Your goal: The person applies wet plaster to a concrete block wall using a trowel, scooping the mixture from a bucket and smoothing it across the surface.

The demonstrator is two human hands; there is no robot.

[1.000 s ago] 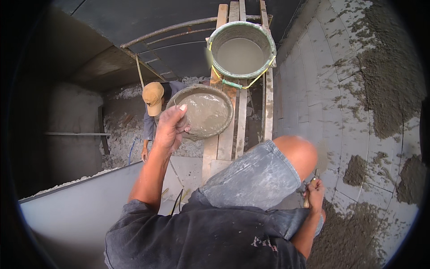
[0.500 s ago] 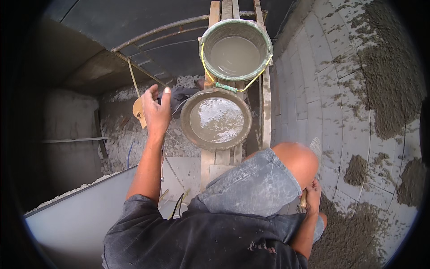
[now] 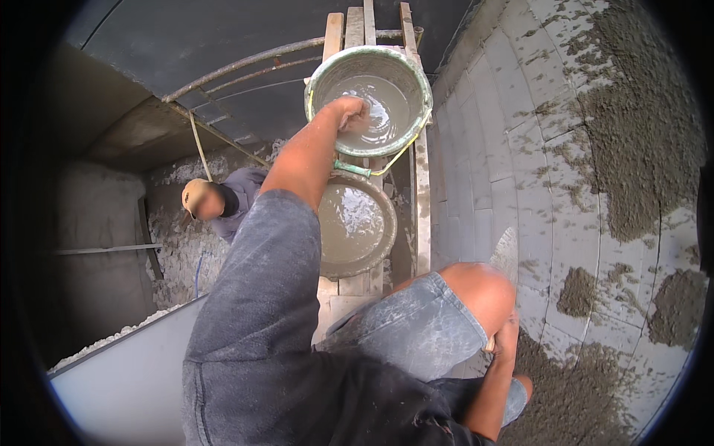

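Bucket (image 3: 364,65) stands beneath the left hand (image 3: 348,113), too obscured to tell its grip. Nearer than the bucket sits a basin (image 3: 390,230), partly behind the left arm (image 3: 305,160); right of the bucket, the right hand (image 3: 507,334) clasps a trowel (image 3: 507,251), partly behind the knee (image 3: 483,286).

Grey blockwork on my right, deep shadow on my left.
The block wall (image 3: 483,178) shows its joints between rough patches of dark mortar (image 3: 647,134); ahead of me is a smooth dark wall (image 3: 223,33), with a rust-marked metal rail (image 3: 245,68) before it. Wooden planks (image 3: 333,33) run away from me, and down to my left I see rubble-strewn ground (image 3: 175,260). A pale, smooth panel (image 3: 126,379) fills my near left. Soft light falls on the blocks.
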